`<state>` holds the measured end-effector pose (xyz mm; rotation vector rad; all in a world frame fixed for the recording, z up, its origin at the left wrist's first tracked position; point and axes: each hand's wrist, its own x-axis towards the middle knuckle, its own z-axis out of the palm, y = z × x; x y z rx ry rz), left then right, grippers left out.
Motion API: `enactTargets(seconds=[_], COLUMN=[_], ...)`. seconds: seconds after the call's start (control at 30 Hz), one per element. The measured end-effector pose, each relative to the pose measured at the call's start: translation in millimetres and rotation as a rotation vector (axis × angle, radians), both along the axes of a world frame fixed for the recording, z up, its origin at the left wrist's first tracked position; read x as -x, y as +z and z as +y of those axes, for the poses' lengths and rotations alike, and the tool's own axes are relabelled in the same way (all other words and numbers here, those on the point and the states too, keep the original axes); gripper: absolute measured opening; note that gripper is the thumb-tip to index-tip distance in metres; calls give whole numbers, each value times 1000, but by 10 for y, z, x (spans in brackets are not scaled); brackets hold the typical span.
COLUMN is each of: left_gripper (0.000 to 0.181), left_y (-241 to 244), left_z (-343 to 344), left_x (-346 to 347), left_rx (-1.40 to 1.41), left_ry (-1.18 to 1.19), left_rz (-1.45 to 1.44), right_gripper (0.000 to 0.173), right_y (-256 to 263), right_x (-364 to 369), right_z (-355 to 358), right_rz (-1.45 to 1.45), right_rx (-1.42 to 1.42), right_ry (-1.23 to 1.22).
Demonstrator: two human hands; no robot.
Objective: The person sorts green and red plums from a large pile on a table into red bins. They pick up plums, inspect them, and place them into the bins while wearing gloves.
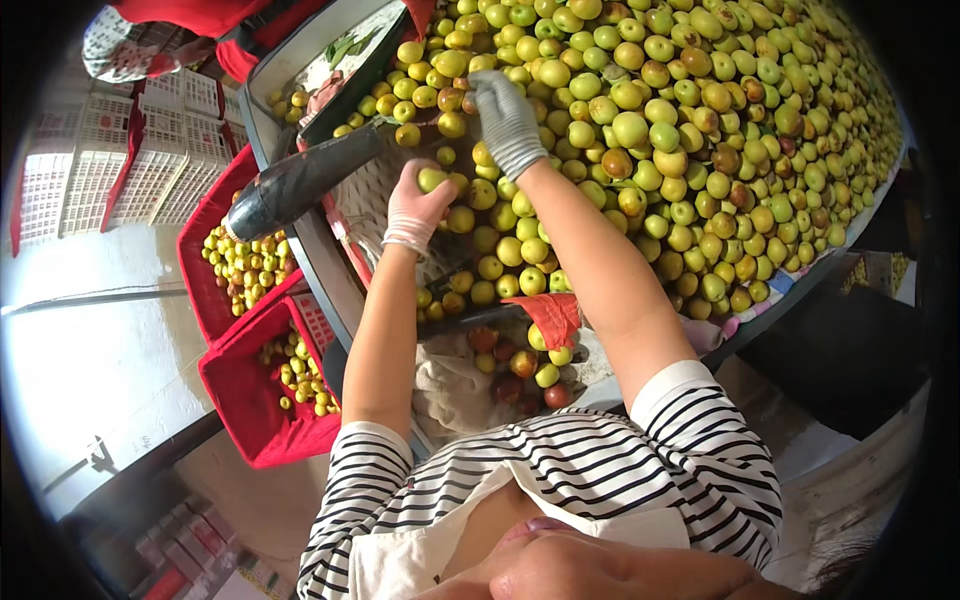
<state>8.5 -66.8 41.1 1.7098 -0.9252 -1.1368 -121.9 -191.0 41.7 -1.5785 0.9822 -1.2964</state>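
Observation:
My left hand (418, 206), in a thin pale glove, grips a yellow-green jujube (430, 179) between thumb and fingers. It is above a pale woven surface (364, 184) at the left edge of the fruit pile. To its upper right, my right hand (506, 120) wears a grey knit glove and reaches down into the jujubes (637, 127). Its bent fingers touch the fruit near a brownish jujube (450, 100); whether they hold one is hidden. The pile fills a large tray, its fruit mostly green and yellow with brown-red patches.
A black tapered tube (300, 184) juts over the tray's left edge. Below it are two red-lined crates (196, 292) (247, 431) with jujubes inside. White plastic crates (112, 165) are stacked at left. Redder jujubes (523, 364) lie by a beige cloth (450, 375). Another person's red clothing (187, 15) shows top left.

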Motion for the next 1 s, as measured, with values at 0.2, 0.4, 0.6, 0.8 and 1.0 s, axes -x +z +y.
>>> enactTargets(seconds=[0.2,0.4,0.6,0.8,1.0], left_gripper=[18,23,47,44,45], left_y=[-19,22,279,471,251], left_z=[437,394,152,-160,297], left_x=[-26,70,429,554,193], left_rx=[-158,67,49,-375,-221], left_ry=[4,-65,-499,-758,-325], left_rz=[209,-389,-854,-1023,-155], right_gripper=[25,24,23,36,49], right_y=[-145,-136,-126,47,-95], right_x=[30,40,-4,27,-74], right_z=[-78,-77,-39,108,289], right_rz=[-540,-399,-367,586,939], right_rx=[-215,-184,-219,132,369], right_ry=[164,169,154,101,385])
